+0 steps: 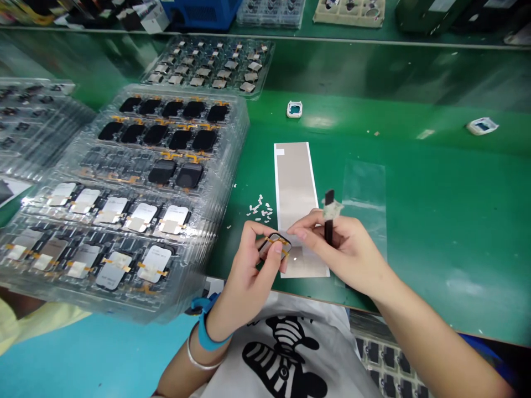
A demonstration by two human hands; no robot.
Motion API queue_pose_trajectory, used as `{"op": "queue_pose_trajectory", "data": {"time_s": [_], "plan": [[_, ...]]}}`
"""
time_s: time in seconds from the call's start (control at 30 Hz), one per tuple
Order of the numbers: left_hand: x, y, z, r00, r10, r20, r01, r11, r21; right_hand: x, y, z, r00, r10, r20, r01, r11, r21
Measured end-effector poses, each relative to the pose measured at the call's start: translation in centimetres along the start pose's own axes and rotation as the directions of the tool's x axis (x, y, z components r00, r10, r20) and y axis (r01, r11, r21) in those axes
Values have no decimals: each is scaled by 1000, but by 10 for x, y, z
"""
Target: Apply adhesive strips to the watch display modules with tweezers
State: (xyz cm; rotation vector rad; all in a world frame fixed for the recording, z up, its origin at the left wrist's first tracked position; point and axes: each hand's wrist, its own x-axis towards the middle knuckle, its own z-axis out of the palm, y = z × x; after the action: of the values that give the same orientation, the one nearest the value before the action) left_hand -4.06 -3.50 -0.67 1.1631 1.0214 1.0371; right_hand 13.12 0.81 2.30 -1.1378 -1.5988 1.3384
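My left hand (256,268) grips a small display module (275,241) with a black rim and orange flex strips, the thumb pressed on its face. Close to the module's right edge, the thumb and forefinger of my right hand (346,246) are pinched together; whether anything tiny is between them I cannot make out. A black stick-like tool (329,229), with a pale crumpled wrap near its top, stands up from the same hand, held by the other fingers. Beneath both hands lies a long beige sheet with white edges (295,182). Small white scraps (260,209) are scattered left of it.
On the left, stacked clear trays (215,204) hold rows of black and silver display modules. Another clear tray (265,61) of small parts lies behind. A transparent film (365,193) is right of the sheet. Two white frame-like parts (294,109) rest farther back. A person's yellow sleeve (50,318) shows lower left.
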Motion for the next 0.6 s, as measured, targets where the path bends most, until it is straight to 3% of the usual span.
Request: {"op": "queue_pose_trajectory", "data": {"time_s": [0.1,0.2,0.3,0.47,0.53,0.6], "plan": [[0,0,2,999,-23,-25,22,1000,-21,-9,3,0,996,-65,-58,60,995,-76],[-1,2,3,999,-45,-26,43,997,-71,-19,9,-1,966,-257,16,254,939,-232],[-1,3,2,997,-81,-6,80,991,-105,-26,17,-5,897,-420,136,437,805,-402],[-1,3,2,998,-70,4,70,991,-115,-31,22,-6,807,-549,216,550,569,-612],[-1,2,3,998,-54,11,55,993,-105,-29,19,-3,795,-580,177,566,603,-562],[-2,2,4,1000,-29,8,29,997,-78,-27,15,2,845,-531,67,506,751,-423]]}}
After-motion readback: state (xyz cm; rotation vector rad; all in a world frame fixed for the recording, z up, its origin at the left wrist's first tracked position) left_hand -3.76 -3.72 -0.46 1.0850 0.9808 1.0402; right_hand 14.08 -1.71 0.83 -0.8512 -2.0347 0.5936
